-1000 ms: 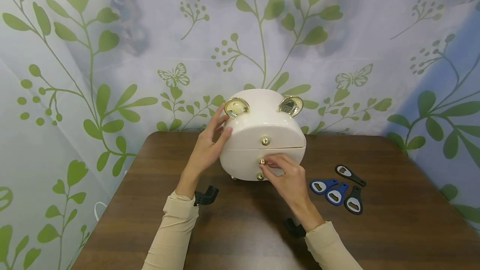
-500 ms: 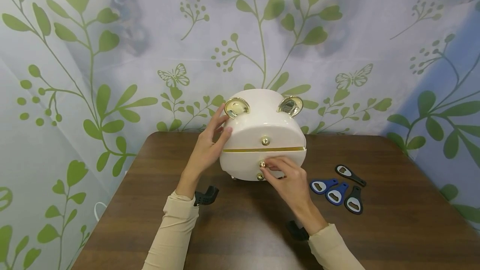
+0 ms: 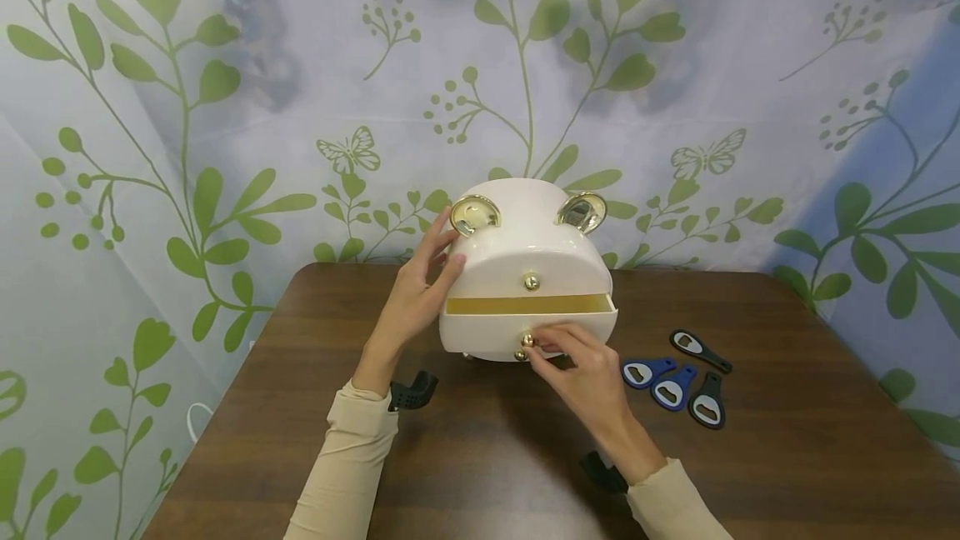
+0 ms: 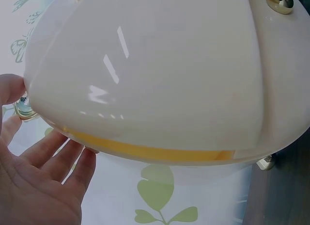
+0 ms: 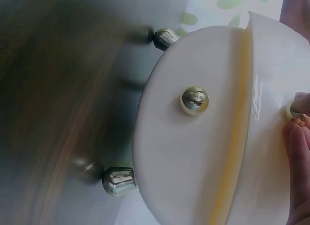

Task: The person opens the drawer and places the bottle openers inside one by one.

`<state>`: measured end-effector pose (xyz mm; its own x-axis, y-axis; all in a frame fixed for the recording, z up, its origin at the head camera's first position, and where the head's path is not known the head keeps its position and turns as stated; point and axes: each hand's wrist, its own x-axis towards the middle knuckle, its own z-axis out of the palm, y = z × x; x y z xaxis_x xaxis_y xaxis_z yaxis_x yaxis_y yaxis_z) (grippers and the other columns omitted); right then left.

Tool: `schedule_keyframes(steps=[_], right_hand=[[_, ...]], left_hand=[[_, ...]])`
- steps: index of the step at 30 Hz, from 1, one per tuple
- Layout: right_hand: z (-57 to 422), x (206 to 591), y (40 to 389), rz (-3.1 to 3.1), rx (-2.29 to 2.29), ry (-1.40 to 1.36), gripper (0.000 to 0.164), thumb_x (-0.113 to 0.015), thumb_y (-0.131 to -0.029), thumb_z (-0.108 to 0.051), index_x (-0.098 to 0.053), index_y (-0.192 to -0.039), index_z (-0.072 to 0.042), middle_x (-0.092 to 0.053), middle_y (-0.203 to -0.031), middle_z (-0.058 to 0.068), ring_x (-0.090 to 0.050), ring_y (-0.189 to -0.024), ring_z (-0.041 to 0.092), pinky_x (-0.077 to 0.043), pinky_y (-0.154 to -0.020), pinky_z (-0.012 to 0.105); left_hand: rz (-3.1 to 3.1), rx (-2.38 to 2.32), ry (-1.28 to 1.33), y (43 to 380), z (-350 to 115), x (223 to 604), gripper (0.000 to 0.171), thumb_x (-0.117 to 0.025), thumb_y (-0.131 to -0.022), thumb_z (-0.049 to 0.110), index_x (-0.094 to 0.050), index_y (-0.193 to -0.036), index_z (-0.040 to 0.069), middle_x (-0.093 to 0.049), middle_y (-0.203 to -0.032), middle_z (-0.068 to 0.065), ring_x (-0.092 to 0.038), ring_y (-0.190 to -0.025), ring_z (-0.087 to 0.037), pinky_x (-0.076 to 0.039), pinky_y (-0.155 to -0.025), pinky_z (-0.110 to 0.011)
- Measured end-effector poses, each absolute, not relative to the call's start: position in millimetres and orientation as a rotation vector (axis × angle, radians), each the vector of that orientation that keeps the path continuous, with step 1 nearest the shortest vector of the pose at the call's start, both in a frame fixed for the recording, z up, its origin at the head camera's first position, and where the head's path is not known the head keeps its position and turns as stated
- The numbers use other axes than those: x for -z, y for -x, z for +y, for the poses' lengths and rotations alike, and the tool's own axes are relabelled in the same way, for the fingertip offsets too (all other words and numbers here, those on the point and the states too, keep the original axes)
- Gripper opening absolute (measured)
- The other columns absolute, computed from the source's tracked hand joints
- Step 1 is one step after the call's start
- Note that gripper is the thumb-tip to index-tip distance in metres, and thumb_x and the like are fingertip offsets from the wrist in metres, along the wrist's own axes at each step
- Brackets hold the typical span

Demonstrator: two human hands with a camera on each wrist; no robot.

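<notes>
A white rounded storage box [image 3: 525, 223] with gold ears and three gold knobs stands on the table. Its middle drawer [image 3: 480, 332] is partly pulled out, and a yellow inside shows behind the front. My right hand [image 3: 585, 369] pinches that drawer's gold knob [image 3: 528, 341] between thumb and fingers. Against the box's left side, below the gold ear [image 3: 475, 215], rests my left hand [image 3: 412, 298] with its fingers spread. In the left wrist view the left fingers [image 4: 80, 167] lie along the side of the box. The top drawer and the bottom drawer [image 5: 164, 137] are shut.
Several bottle openers lie on the brown table [image 3: 787, 373] right of the box, among them a blue one [image 3: 672, 387] and a black one [image 3: 707, 401]. A leaf-patterned cloth [image 3: 300, 107] hangs close behind the box.
The middle drawer was nearly closed and has come out towards me, with my right hand moving along on its knob. My left hand has stayed in place on the box.
</notes>
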<state>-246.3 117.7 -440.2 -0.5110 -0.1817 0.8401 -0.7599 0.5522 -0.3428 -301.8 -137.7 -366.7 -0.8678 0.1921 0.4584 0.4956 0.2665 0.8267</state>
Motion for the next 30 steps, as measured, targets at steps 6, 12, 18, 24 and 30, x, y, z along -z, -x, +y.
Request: schedule_keyframes(steps=[6,12,18,24,30], right_hand=[[119.0,439.6,241.7,-1.965,-0.933,-0.808,0.029,-0.092,-0.071,-0.001,-0.08,-0.097,-0.007,-0.075,-0.095,0.001,-0.074,-0.075,0.014,-0.06,-0.072,0.016],[120.1,437.0,237.8,-1.941,-0.899,-0.835,0.026,-0.091,-0.071,0.0,-0.08,-0.094,-0.008,-0.075,-0.092,-0.001,-0.074,-0.074,0.013,-0.06,-0.071,0.017],[124.5,435.5,236.6,-1.906,-0.777,-0.913,0.01,-0.077,-0.094,-0.019,-0.081,-0.09,-0.011,-0.077,-0.089,-0.004,-0.074,-0.077,0.012,-0.062,-0.069,0.024],[128.1,436.4,237.9,-1.91,-0.775,-0.888,0.022,-0.07,-0.099,-0.028,-0.081,-0.09,-0.011,-0.076,-0.089,-0.004,-0.072,-0.075,0.01,-0.061,-0.067,0.022],[123.4,438.7,239.5,-1.893,-0.811,-0.879,0.021,-0.088,-0.078,-0.004,-0.08,-0.098,-0.007,-0.077,-0.094,0.0,-0.074,-0.082,0.015,-0.06,-0.077,0.018]], left_hand=[[-2.281,1.604,0.642,303.5,-138.8,368.4,0.066,-0.057,-0.107,0.032,-0.024,-0.163,0.041,-0.051,-0.154,-0.007,-0.046,-0.146,-0.018,-0.039,-0.121,-0.042],[-2.275,1.632,0.64,303.5,-138.8,368.5,0.067,-0.057,-0.107,0.029,-0.023,-0.164,0.038,-0.051,-0.155,-0.009,-0.045,-0.147,-0.02,-0.038,-0.122,-0.043],[-2.269,1.609,0.642,305.4,-139.2,369.4,0.066,-0.057,-0.107,0.032,-0.024,-0.163,0.042,-0.052,-0.154,-0.006,-0.046,-0.146,-0.017,-0.039,-0.121,-0.042],[-2.27,1.609,0.645,306.6,-138.6,369.7,0.066,-0.057,-0.107,0.033,-0.024,-0.163,0.043,-0.052,-0.153,-0.006,-0.046,-0.145,-0.017,-0.039,-0.121,-0.043],[-2.265,1.619,0.647,307.6,-138.9,370.3,0.066,-0.057,-0.107,0.03,-0.024,-0.164,0.041,-0.053,-0.153,-0.007,-0.047,-0.145,-0.02,-0.039,-0.121,-0.043]])
